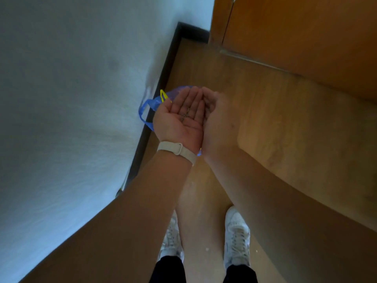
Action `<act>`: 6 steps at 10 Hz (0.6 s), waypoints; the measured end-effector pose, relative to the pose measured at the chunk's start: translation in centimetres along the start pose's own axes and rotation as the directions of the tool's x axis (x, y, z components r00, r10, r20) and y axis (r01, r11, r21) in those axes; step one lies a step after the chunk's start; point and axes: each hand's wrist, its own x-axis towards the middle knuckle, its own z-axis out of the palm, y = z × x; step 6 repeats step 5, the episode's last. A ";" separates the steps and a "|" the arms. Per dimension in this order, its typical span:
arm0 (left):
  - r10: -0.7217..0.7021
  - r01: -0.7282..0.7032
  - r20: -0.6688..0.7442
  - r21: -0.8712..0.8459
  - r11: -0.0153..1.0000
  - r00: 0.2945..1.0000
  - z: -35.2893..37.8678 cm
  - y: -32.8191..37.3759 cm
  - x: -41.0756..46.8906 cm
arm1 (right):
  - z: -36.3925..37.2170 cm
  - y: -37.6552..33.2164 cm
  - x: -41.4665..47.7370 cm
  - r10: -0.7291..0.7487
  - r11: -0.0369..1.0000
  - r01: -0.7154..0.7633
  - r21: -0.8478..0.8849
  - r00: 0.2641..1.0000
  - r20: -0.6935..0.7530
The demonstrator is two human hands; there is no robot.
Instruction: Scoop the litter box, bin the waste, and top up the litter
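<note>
My left hand [180, 117] is held palm up with straight fingers, and a few dark litter grains [186, 116] lie on the palm. My right hand [217, 121] stands on edge against it, fingers loosely cupped beside the left fingertips. Both hands hover over a blue plastic bag [150, 105] with yellow drawstring handles, which sits on the wooden floor by the wall and is mostly hidden under the hands. No litter box or scoop is in view.
A white wall [71, 109] with a dark skirting board [163, 78] runs along the left. A wooden door [295, 37] closes the far right. My two white shoes [236, 237] stand on the wooden floor [285, 119], with small white specks scattered near them.
</note>
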 end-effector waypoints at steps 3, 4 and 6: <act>0.187 -0.261 0.205 0.897 0.358 0.961 -4.5 1.7 10.7 | -5.2 2.7 9.4 -0.147 0.202 0.405 -0.892 0.913 0.381; -0.013 -0.358 0.376 0.871 -0.337 0.927 -5.2 2.2 11.3 | -6.2 2.2 11.0 0.019 -0.196 0.395 -0.897 0.916 0.400; -0.153 -0.382 0.362 0.729 -0.568 0.920 -5.5 3.1 11.5 | -6.0 2.0 11.5 0.087 -0.412 0.424 -0.806 0.899 0.429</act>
